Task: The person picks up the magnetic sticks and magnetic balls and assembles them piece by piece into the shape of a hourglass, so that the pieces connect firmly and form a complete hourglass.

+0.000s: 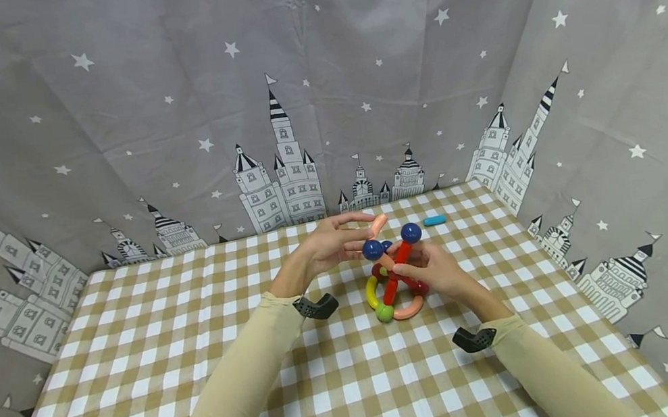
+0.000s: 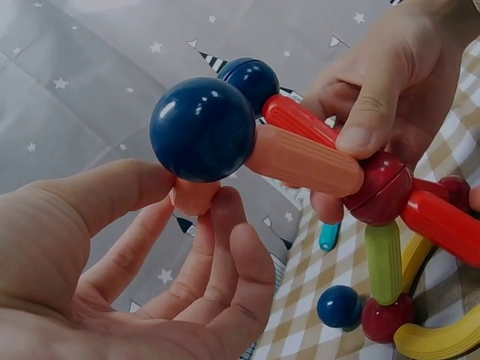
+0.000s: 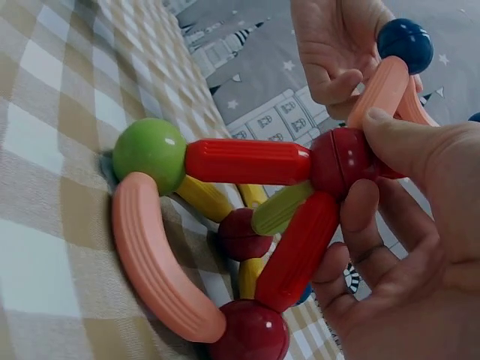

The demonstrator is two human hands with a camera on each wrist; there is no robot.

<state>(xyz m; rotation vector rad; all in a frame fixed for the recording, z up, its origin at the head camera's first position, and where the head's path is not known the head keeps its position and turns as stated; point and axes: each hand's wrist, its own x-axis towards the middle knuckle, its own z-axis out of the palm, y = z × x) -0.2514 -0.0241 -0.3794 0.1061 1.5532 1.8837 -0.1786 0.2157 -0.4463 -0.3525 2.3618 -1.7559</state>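
Note:
My left hand (image 1: 328,244) pinches a short peach rod (image 2: 193,196) between thumb and fingers; one end meets a large blue ball (image 2: 202,129). A second peach rod (image 2: 304,160) joins that ball to a dark red ball (image 3: 341,161) atop a magnetic stick-and-ball frame. Thumb and fingers of my right hand (image 1: 438,269) grip the frame around this red ball. Red rods (image 3: 247,161) and a light green rod (image 3: 281,210) slope down from it to a green ball (image 3: 150,156) and other red balls. Another blue ball (image 1: 411,232) tips an upward red rod.
Curved pieces, yellow (image 1: 372,293) and peach (image 1: 408,309), form the frame's base ring on the checked tablecloth (image 1: 233,355). A loose turquoise rod (image 1: 434,220) lies behind the right hand. A grey castle-print curtain (image 1: 177,116) stands along the table's back and right edges.

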